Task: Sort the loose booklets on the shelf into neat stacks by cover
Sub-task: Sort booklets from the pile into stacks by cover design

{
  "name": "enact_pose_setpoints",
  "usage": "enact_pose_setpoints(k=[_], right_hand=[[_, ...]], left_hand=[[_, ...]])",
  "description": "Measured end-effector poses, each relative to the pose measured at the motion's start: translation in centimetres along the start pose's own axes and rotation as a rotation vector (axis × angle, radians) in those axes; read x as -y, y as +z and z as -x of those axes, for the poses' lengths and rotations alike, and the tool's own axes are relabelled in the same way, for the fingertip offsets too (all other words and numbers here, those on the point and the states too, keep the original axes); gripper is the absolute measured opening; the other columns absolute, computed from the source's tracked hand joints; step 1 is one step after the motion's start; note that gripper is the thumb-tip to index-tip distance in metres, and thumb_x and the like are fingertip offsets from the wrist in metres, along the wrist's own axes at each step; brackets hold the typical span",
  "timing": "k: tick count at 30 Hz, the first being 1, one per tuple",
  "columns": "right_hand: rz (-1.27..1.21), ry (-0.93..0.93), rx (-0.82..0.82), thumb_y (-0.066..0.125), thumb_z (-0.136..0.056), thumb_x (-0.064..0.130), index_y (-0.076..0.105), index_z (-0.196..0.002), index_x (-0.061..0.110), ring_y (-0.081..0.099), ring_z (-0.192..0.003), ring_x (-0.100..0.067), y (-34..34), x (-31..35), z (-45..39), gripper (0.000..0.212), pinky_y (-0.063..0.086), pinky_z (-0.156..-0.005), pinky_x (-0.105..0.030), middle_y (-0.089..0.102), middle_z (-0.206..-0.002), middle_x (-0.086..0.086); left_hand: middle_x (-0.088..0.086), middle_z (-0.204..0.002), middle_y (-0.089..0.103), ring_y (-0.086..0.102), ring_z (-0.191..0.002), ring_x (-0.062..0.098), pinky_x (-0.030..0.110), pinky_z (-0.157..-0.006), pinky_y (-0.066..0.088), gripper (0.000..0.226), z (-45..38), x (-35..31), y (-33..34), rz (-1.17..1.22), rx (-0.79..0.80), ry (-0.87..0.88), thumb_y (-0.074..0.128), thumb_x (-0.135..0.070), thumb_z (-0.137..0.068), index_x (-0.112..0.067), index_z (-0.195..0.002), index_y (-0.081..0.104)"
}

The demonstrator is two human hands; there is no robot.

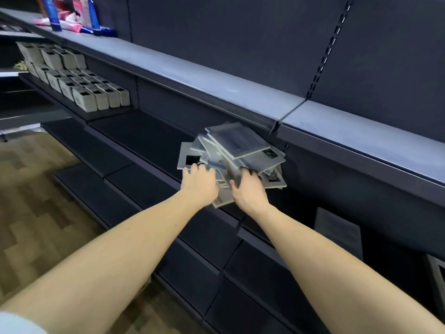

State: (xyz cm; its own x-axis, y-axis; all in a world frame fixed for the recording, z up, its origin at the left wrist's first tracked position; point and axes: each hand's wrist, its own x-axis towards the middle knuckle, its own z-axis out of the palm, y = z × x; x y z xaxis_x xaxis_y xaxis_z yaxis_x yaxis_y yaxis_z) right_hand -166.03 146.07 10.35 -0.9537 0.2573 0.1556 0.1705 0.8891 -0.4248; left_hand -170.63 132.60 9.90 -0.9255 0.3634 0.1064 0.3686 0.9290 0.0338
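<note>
A loose, untidy pile of grey booklets (237, 145) lies on a dark shelf (144, 138) in the head view, fanned in several directions. One booklet with a black square on its cover (189, 159) sticks out at the pile's left. My left hand (199, 183) reaches onto the near left side of the pile, fingertips touching that booklet's front edge. My right hand (249, 189) is at the pile's near right side, fingers curled in among the booklets; what they hold is hidden. The image is motion-blurred here.
Rows of beige boxes (96, 97) stand at the left end of the same shelf. Blue and pink packages (72, 20) sit on the grey shelf above (216, 85). Two more grey booklets (337, 235) lie on a lower shelf at right. Dark lower shelves step out toward wooden flooring (36, 201).
</note>
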Motion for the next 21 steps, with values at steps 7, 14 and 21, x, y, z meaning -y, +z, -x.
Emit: enact_pose_setpoints(k=[7,14,21], right_hand=[[0.006,0.008,-0.035,0.059,-0.093,0.020,0.032,-0.148,0.011,0.042,-0.132,-0.036,1.3,0.8,-6.0,0.062,0.040,-0.104,-0.045,0.031,-0.150,-0.014],[0.097,0.058,0.044,0.058,-0.095,0.019,0.004,-0.159,0.024,0.015,-0.151,-0.027,2.4,0.7,-9.8,0.084,0.021,-0.120,-0.050,0.002,-0.166,-0.006],[0.129,0.146,-0.087,0.050,-0.099,0.006,0.046,-0.139,0.021,0.058,-0.119,-0.029,2.8,1.7,-11.1,0.043,0.050,-0.095,-0.036,0.060,-0.131,-0.011]], left_hand=[[0.012,-0.132,0.053,0.046,-0.123,0.032,0.045,-0.102,0.038,0.047,-4.6,1.6,0.6,-0.004,-0.040,-0.009,0.044,-0.040,-0.096,-0.013,-0.135,0.048],[0.014,-0.133,0.052,0.046,-0.123,0.033,0.044,-0.100,0.041,0.048,-8.0,2.4,1.6,0.040,-0.048,0.006,0.043,-0.042,-0.096,-0.013,-0.134,0.048],[0.021,-0.143,0.040,0.042,-0.128,0.038,0.048,-0.103,0.039,0.059,-11.5,3.6,2.4,0.063,-0.077,0.091,0.046,-0.038,-0.095,-0.011,-0.146,0.033]])
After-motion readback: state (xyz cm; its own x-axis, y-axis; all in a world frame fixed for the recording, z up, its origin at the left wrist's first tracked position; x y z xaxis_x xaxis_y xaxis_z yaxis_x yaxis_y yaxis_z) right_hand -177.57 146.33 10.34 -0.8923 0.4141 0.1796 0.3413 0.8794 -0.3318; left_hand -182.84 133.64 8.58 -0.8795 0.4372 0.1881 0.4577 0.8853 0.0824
